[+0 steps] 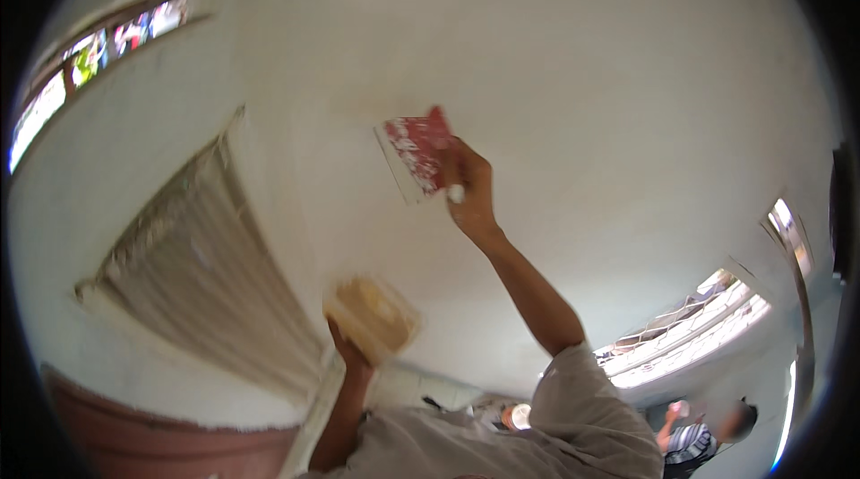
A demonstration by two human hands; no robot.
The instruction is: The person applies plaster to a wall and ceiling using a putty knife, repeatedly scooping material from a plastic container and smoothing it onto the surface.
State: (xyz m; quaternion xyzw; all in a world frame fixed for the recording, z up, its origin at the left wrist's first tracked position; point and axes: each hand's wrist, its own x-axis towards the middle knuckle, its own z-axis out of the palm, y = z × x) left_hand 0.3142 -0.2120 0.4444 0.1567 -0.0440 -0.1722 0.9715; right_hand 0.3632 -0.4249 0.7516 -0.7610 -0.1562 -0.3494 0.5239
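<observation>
Across this room stretches a broad, pale surface [627, 76], wall or ceiling I cannot tell, and before it a person in a grey shirt [582, 407] has both hands occupied. By the look of it, a smoothing or spreading pass is under way, one whose next stroke would call for an even angle and steady pressure. Closest to the body, the left hand [348, 349] grips a tan slab [372, 313] by its edge, its yellowish patches blurred. Farther out, the right hand [472, 183], closed around a red scraper [417, 152] smeared with white, holds it up at the surface; whether the two touch is unclear. Beyond, to the left, hangs a pleated curtain [206, 264] near a narrow window [116, 35]; at right, below a barred window [690, 331], appears another person in a striped top [690, 445].
</observation>
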